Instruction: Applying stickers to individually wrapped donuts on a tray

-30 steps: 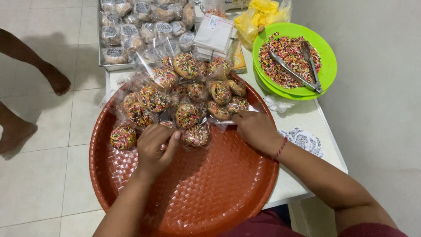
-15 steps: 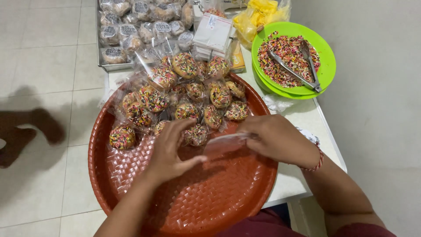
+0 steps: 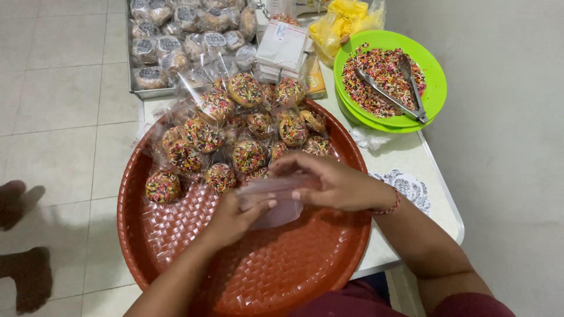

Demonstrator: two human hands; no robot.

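Over the big red woven tray [image 3: 276, 276] both of my hands grip one clear plastic bag [image 3: 281, 201]. My left hand [image 3: 238, 216] pinches its lower left edge. My right hand [image 3: 332, 185] covers its top right part; a beaded bracelet sits on that wrist. What the bag holds is hidden by my fingers. Just beyond the hands lies a heap of bagged sprinkle-covered doughnuts [image 3: 235, 132] on the far half of the tray.
A green bowl [image 3: 435, 94] of coloured sprinkles with metal tongs [image 3: 390, 94] stands at the far right. A metal tray [image 3: 176, 41] of wrapped cakes, small white packets [image 3: 282, 47] and a yellow bag [image 3: 346, 20] lie behind. Another person's feet [image 3: 26, 246] stand on the tiled floor at left.
Both hands have drawn back from the doughnut heap toward me and now hold a clear bag between them. The other person's feet have shifted lower on the left.
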